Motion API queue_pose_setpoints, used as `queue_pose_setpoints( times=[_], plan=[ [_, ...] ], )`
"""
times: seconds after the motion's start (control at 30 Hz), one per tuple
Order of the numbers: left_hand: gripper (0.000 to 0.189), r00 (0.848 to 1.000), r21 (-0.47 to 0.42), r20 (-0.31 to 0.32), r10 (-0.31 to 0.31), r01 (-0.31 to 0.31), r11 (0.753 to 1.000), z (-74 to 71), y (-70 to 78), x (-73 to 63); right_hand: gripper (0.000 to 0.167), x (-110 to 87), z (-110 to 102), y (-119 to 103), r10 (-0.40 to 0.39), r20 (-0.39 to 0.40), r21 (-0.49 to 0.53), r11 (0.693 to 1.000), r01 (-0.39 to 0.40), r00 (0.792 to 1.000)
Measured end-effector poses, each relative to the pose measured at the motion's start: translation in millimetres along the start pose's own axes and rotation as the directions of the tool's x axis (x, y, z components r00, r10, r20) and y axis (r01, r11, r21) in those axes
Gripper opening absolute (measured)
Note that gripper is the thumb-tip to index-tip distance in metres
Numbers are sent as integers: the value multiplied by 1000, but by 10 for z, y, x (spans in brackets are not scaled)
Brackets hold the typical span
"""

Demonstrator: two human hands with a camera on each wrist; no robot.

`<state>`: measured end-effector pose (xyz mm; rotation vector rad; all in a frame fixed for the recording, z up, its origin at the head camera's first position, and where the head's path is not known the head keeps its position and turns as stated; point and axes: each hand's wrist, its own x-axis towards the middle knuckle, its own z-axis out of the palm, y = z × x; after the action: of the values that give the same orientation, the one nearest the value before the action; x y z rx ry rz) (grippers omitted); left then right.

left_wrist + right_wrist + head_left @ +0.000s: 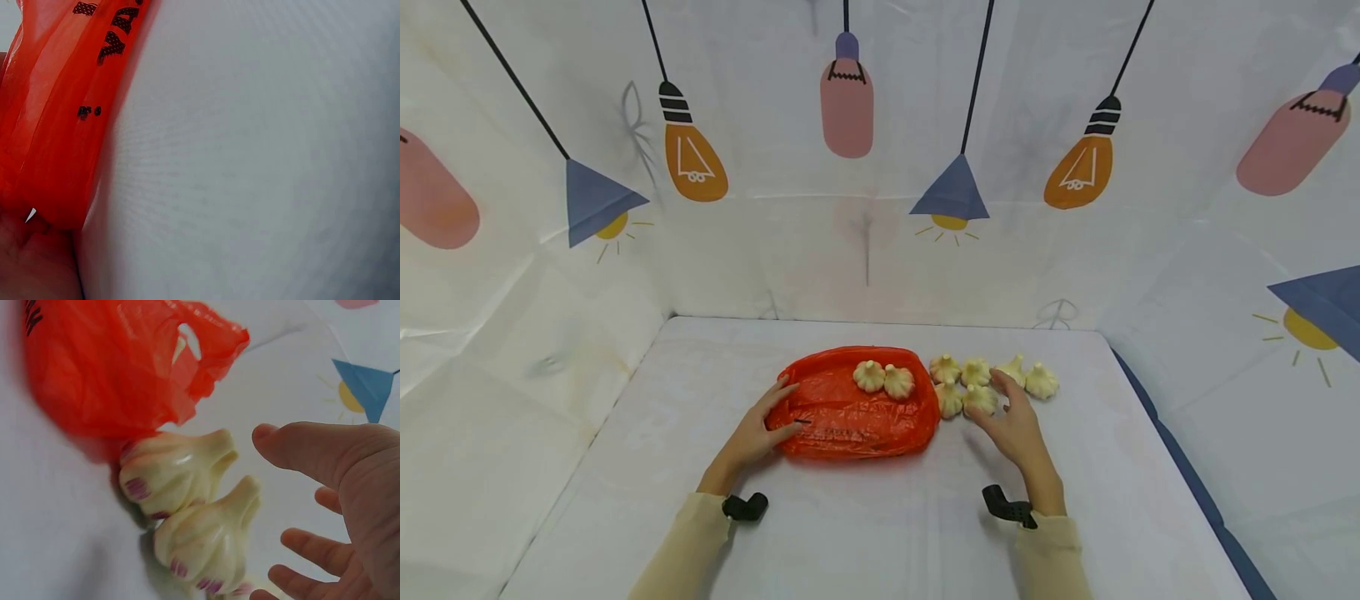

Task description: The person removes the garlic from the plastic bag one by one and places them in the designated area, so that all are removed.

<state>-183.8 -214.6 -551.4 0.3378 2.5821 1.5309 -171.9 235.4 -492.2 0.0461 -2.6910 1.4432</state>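
Observation:
A red plastic bag (842,425) with black print lies on the white table. On it, towards the back, sit two garlic bulbs (883,379). My left hand (752,433) rests on the bag's left end, thumb and fingers spread apart; its palm side shows partly in the left wrist view. Several more garlic bulbs (950,400) stand in a group along the bag's right side. Over that group is my right hand (1015,429), with thumb and fingers parted around a front bulb (979,401). The right wrist view shows space between the fingers and the nearest bulbs (203,540).
The white table (865,533) stretches in front of the bag, between both forearms. White sheets with printed lamps (850,108) hang behind and at the sides. Each wrist carries a black camera mount (745,507).

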Motion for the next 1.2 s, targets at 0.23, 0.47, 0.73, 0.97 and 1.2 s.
queue_pose_setpoints(
  times=[0.23, 0.47, 0.73, 0.97, 1.2],
  plan=[
    [75, 1000, 14, 2, 0, 0, 1000, -8, -1, -8, 77, 10, 13, -233, -99, -19, 28, 995, 99, 995],
    [74, 1000, 7, 3, -9, 9, 1000, -19, -5, -22, 74, 16, 147, -459, -148, 21, 124, 982, 144, 989],
    [75, 1000, 7, 2, -18, 18, 1000, -9, 4, -7, 77, 12, 312, -673, -189, 103, 135, 975, 175, 977],
    [75, 1000, 11, -2, -24, 24, 1000, -10, 16, -21, 75, 19, 395, -805, -210, 123, 144, 971, 192, 970],
    [76, 1000, 8, -7, -29, 29, 1000, 2, 27, -14, 73, 42, 452, -887, -244, 133, 92, 968, 234, 961]
  ],
)
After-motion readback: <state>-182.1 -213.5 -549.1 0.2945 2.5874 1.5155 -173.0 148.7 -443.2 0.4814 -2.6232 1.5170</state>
